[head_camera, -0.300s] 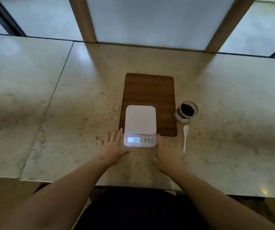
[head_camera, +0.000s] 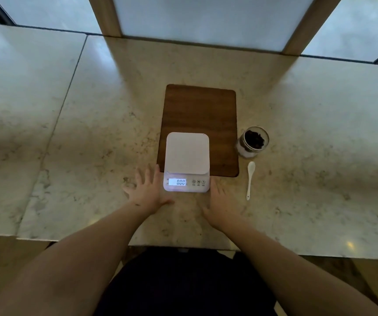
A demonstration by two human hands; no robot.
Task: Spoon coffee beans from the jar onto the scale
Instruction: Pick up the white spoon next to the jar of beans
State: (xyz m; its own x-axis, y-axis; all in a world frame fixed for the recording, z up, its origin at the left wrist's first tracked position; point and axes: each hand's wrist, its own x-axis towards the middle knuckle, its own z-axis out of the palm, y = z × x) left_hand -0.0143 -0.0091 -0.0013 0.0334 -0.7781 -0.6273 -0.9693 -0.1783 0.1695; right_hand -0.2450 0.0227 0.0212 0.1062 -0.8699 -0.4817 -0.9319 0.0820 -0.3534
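pale marble table (head_camera: 92, 133) under frosted windows (head_camera: 201, 19) with wooden posts (head_camera: 105, 17).

Plenty of open counter on both sides
Bare marble counter (head_camera: 92, 133) left of the scale (head_camera: 187, 160); on the right only the jar (head_camera: 252, 142) and spoon (head_camera: 250, 179) sit beside the wooden board (head_camera: 200, 110)

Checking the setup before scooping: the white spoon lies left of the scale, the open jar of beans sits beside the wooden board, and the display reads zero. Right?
Not quite. The head view shows the white spoon lying right of the scale, just in front of the open jar. The rest holds.
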